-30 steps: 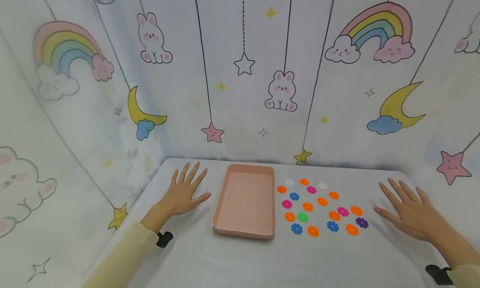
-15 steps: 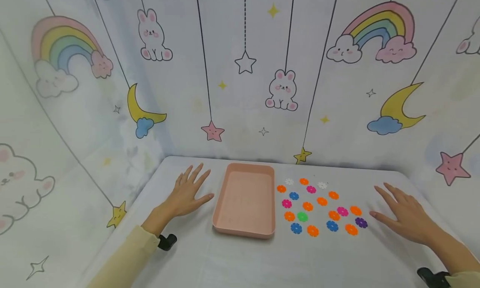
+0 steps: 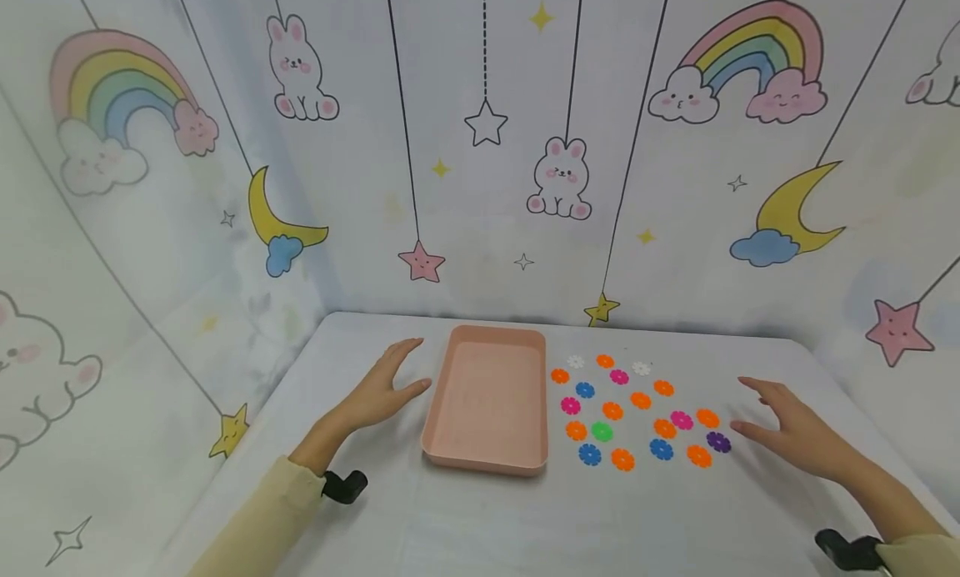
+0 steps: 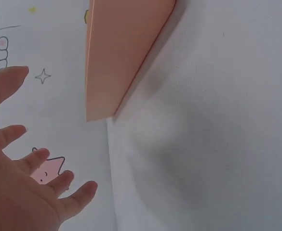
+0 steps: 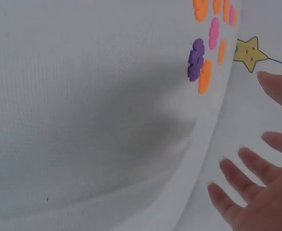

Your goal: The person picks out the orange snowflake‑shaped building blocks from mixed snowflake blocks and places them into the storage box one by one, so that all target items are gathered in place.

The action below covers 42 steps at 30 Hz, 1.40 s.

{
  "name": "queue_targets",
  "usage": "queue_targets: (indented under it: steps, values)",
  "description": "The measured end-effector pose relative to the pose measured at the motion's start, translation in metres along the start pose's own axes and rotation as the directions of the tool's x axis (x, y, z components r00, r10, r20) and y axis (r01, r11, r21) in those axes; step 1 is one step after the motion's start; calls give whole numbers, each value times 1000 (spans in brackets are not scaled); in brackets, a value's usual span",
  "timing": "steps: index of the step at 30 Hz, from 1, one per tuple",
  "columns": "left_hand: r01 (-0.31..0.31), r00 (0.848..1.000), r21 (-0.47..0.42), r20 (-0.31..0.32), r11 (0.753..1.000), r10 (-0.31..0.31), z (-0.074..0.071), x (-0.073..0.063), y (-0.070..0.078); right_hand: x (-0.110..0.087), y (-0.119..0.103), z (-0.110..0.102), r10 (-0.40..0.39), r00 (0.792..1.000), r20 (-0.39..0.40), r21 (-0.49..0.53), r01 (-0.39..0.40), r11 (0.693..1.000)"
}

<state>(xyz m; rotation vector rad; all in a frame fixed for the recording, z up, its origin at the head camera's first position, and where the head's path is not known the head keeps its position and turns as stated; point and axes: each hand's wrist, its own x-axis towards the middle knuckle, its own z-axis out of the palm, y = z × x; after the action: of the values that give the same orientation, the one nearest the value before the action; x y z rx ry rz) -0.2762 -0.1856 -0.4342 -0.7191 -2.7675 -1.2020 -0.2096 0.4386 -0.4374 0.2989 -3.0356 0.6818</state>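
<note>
A shallow pink tray (image 3: 486, 402) lies on the white table, its inside bare. To its right are scattered several flat flower-shaped discs: orange (image 3: 622, 459), blue (image 3: 589, 454), pink (image 3: 571, 406), white, one green (image 3: 602, 432) and one purple (image 3: 718, 442). My left hand (image 3: 381, 391) hovers just left of the tray, fingers apart and holding nothing; the tray's outer wall (image 4: 124, 53) shows in the left wrist view. Right of the discs, my right hand (image 3: 802, 431) is held above the table with fingers relaxed, nearest the purple disc (image 5: 195, 60).
The white-covered table (image 3: 480, 527) reaches back to a cloth wall (image 3: 480, 210) printed with rabbits, stars, moons and rainbows. A dark wrist-camera mount (image 3: 345, 487) sits under the left wrist, and a second mount (image 3: 847, 550) under the right.
Both hands have turned from palm-down with spread fingers to more side-on. The right hand has come slightly left toward the discs, the left slightly nearer the tray. Tray and discs stay put.
</note>
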Motion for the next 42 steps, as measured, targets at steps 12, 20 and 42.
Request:
queue_targets:
  steps: [12, 20, 42]
  values:
    - [229, 971, -213, 116, 950, -208, 7, 1, -10, 8, 0, 9, -5, 998, 56, 86, 1, 996]
    - [281, 957, -239, 142, 930, -252, 12, 6, -8, 19, -4, 13, 29, 996, 86, 111, -39, 993]
    - [400, 912, -414, 269, 817, -310, 19, 9, -10, 33, -1, 21, 77, 990, 122, 94, -89, 992]
